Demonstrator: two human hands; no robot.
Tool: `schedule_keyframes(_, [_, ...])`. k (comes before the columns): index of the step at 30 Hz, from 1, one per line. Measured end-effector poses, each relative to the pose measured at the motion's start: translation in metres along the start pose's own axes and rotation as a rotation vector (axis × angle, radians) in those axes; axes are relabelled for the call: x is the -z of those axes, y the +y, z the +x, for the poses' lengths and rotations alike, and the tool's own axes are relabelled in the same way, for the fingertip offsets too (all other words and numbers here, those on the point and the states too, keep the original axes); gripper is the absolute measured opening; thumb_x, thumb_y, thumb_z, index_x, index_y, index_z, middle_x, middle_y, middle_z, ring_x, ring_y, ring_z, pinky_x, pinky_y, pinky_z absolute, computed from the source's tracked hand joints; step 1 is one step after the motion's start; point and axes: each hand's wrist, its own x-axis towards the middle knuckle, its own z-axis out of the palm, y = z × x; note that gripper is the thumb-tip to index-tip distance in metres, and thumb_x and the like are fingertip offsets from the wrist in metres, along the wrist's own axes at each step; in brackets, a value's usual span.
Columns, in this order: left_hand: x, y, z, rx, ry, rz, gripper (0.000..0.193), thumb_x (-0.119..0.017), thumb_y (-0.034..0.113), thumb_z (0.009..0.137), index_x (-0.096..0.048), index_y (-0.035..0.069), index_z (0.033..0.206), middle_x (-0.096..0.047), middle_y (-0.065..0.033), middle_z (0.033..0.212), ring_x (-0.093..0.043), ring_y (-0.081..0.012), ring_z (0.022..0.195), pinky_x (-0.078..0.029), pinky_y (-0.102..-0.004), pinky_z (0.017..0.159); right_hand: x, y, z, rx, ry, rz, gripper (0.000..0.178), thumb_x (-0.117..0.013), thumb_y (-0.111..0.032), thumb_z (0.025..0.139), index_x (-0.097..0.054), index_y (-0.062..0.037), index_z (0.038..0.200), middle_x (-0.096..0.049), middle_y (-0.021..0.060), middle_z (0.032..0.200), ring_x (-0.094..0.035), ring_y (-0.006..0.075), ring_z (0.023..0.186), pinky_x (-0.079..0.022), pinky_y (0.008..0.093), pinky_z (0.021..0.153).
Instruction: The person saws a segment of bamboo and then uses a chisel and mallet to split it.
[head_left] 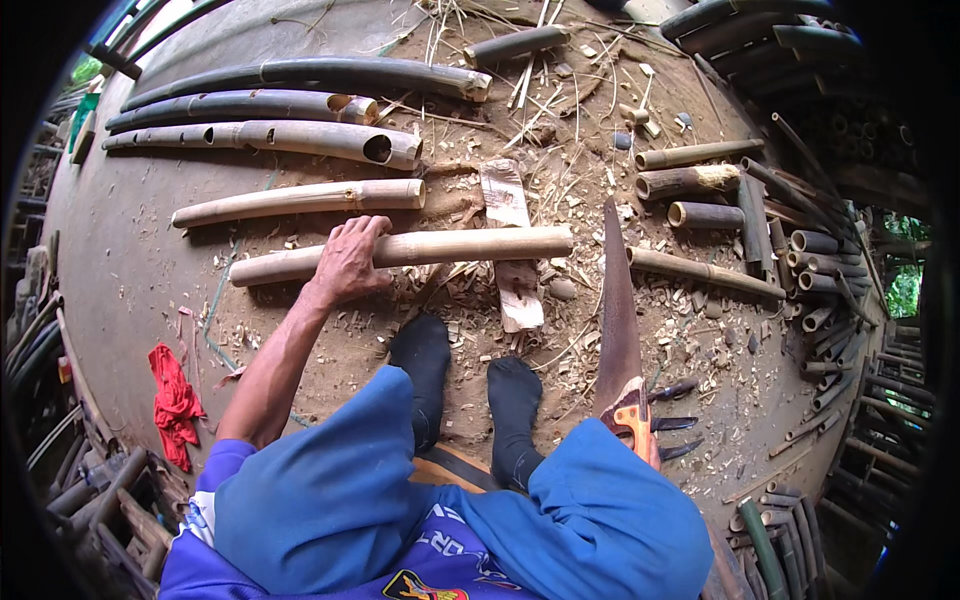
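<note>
My left hand (350,258) is wrapped round a pale bamboo pole (475,246), left of its middle. The pole's right part lies across a flat, rough wooden block (520,295) on the ground in front of my feet. My right hand does not show. Near my right knee is a handsaw (619,340) with a brown blade pointing away and an orange handle (633,420), partly covered by the knee. Dark blades (675,424) stick out beside that handle. Another pale bamboo pole (300,202) lies just beyond the held one, apart from it.
Farther left lie several bamboo poles, one with cut holes (270,138). Short bamboo pieces (705,183) and stacked bamboo (820,265) line the right side. Wood chips (700,330) cover the ground. A red cloth (174,405) lies at left. My socked feet (515,410) are close to the block.
</note>
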Motion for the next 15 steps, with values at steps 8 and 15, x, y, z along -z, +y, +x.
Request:
schedule_keyframes(8, [-0.004, -0.004, 0.001, 0.034, -0.043, -0.006, 0.07, -0.08, 0.015, 0.059, -0.051, 0.008, 0.122, -0.06, -0.0137, 0.115, -0.055, -0.0331, 0.117, -0.04, -0.0446, 0.106, 0.0, 0.0, 0.002, 0.0, 0.003, 0.007, 0.034, -0.061, -0.016, 0.093, -0.058, 0.0014, 0.123, -0.062, 0.0088, 0.078, -0.056, 0.0142, 0.063, -0.048, 0.0293, 0.057])
schedule_keyframes(15, [-0.016, -0.015, -0.002, 0.036, 0.016, 0.05, 0.07, -0.078, 0.014, 0.06, -0.05, 0.008, 0.123, -0.059, -0.0147, 0.12, -0.053, -0.0338, 0.121, -0.039, -0.0443, 0.106, -0.001, -0.001, 0.004, 0.0, 0.0, 0.017, 0.036, -0.06, -0.016, 0.093, -0.058, 0.0017, 0.125, -0.061, 0.0086, 0.077, -0.055, 0.014, 0.061, -0.047, 0.0289, 0.056])
